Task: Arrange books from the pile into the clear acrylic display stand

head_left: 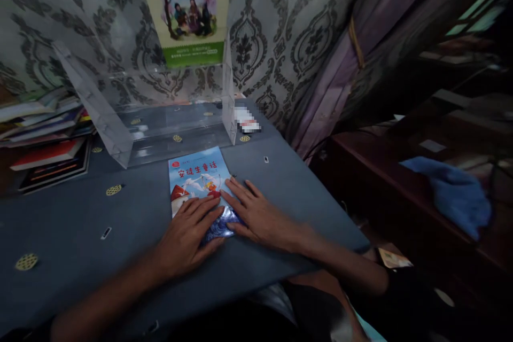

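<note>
A blue picture-covered book (196,168) with red Chinese characters lies closed on the dark blue-grey tablecloth (136,256). My left hand (192,230) rests flat over its lower left part, fingers stretched out. Across its right edge lies my right hand (256,214), also flat with the fingers apart. Both palms face down and neither hand grips the book. Parts of the cover's lower half are hidden beneath my hands.
Behind the book stands a clear plastic rack (180,141) with upright side panels. A pile of books (52,133) sits at the left. A green-edged poster (192,16) hangs on the patterned wall. To the right are a purple curtain (332,96) and a blue cloth (457,192).
</note>
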`<state>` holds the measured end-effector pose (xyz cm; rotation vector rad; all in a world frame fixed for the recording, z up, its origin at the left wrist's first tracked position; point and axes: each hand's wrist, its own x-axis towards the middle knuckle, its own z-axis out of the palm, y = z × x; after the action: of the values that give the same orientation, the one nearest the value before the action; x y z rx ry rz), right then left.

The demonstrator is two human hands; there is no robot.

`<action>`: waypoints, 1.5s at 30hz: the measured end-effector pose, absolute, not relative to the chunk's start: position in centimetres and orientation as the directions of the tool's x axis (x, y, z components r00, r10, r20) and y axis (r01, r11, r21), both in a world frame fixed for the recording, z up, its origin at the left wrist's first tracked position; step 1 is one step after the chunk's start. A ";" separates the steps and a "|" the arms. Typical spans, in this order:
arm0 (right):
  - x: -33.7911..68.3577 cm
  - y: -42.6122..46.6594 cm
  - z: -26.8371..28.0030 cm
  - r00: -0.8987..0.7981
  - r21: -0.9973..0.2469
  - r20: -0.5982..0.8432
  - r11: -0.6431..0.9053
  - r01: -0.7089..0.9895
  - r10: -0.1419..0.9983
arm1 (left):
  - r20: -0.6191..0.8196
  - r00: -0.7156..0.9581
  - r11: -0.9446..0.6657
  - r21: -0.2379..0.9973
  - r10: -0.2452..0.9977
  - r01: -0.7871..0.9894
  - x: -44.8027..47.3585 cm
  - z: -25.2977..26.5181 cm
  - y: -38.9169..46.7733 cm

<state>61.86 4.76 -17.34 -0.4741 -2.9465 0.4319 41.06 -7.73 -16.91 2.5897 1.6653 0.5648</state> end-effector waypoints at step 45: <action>55.7 3.1 -17.4 -0.757 -0.298 0.070 0.737 0.606 0.650 | 0.208 -0.360 0.139 0.663 0.909 0.735 32.6 -19.1 -2.7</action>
<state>55.70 3.11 -17.44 -1.0090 -2.7680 0.3870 32.56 -2.69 -19.09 1.6110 2.1726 1.0330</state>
